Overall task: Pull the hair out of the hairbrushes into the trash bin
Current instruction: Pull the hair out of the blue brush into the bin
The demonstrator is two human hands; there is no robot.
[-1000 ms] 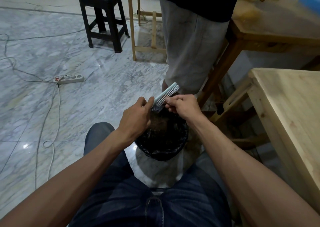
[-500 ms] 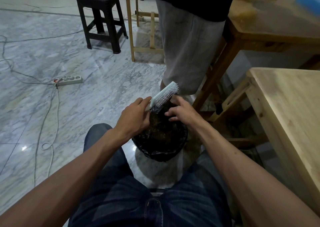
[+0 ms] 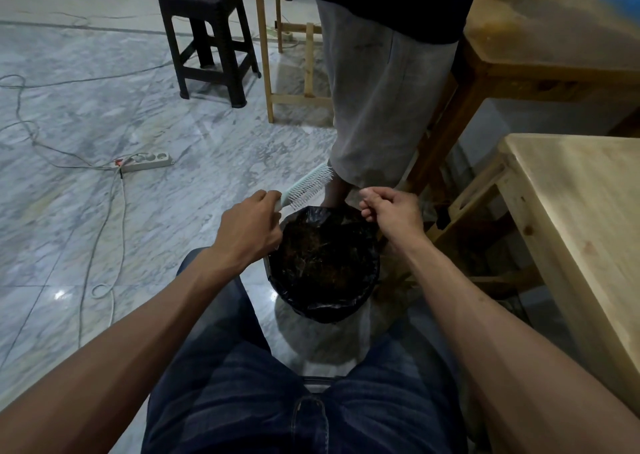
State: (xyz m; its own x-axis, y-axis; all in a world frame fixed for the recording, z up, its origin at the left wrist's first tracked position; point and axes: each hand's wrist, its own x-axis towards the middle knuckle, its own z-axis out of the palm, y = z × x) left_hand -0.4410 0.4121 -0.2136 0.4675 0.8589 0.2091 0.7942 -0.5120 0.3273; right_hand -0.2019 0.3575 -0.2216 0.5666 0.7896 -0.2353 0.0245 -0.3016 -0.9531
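Observation:
My left hand (image 3: 247, 226) grips the handle of a pale green hairbrush (image 3: 306, 187), whose bristles point down and right over the far rim of the bin. The trash bin (image 3: 323, 310), lined with a black bag, stands on the floor between my knees and holds a dark mass of hair (image 3: 322, 256). My right hand (image 3: 393, 211) hovers over the bin's right rim, apart from the brush, with its fingertips pinched together. Whether any hair sits between those fingertips is too small to tell.
A person in grey shorts (image 3: 384, 83) stands just beyond the bin. Wooden tables (image 3: 581, 232) lie to the right and far right. A black stool (image 3: 207, 34), a power strip (image 3: 147, 162) and loose cables lie on the marble floor to the left.
My right hand has left the brush and drawn back to the right over the bin. The left hand has swung the brush slightly left. The dark hair at the brush's base is gone.

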